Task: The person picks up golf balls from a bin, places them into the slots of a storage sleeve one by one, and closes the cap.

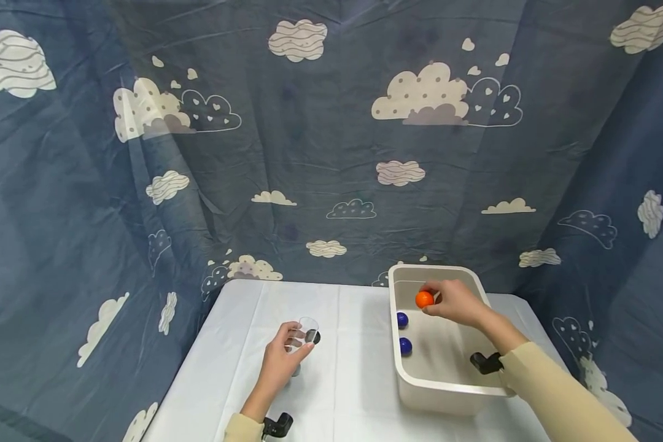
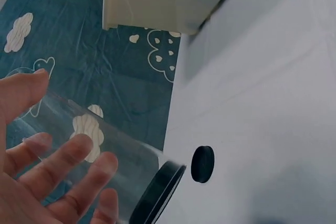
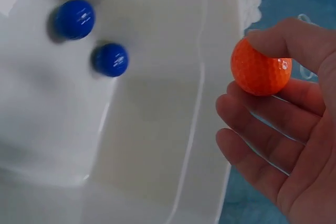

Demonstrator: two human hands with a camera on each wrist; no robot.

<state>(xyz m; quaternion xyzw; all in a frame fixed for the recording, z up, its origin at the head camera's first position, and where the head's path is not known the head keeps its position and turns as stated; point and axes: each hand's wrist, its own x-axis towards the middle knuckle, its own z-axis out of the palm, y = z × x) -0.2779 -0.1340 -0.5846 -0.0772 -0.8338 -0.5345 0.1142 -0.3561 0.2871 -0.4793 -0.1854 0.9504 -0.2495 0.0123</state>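
Over the off-white bin (image 1: 442,388), my right hand (image 1: 457,301) pinches an orange golf ball (image 3: 261,67) between thumb and fingers. Two blue balls (image 3: 75,19) lie on the bin's floor, along its left side in the head view. My left hand (image 1: 280,362) holds a clear cylindrical container (image 2: 131,153) with its fingers and thumb around it. The container has a black end (image 2: 157,192) and is tilted in the left wrist view. A small black disc (image 2: 202,164) lies on the white table beside it.
The white cloth-covered table (image 1: 359,368) stretches between the left hand and the bin. Dark blue curtains (image 1: 331,141) with printed clouds hang behind and at both sides. Each wrist carries a small black mount (image 1: 486,363).
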